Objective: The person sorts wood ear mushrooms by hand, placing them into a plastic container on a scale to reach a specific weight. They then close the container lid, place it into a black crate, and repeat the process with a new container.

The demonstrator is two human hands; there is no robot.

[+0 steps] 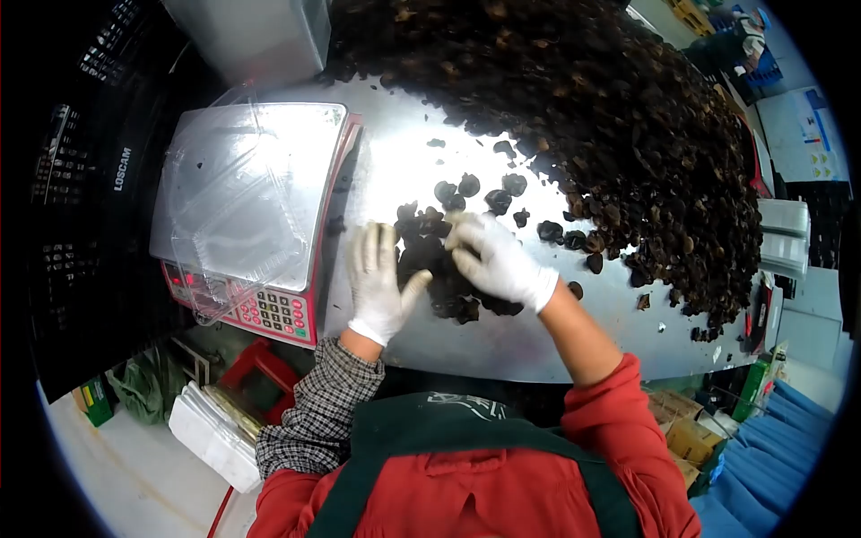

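Observation:
A small heap of dark, curled dried wood ear mushrooms lies on the metal table between my hands. At its left edge rests my left hand, in a white glove, fingers stretched out and thumb spread, holding nothing. My right hand, also white-gloved, reaches over the heap's right side. Its fingers are bent with the thumb apart from them, and I see nothing held in it. Several loose mushroom pieces are scattered just beyond it.
A large mound of the same mushrooms covers the far and right side of the table. On the left, a clear plastic tray lies on a red-edged scale. A translucent bin stands behind the scale.

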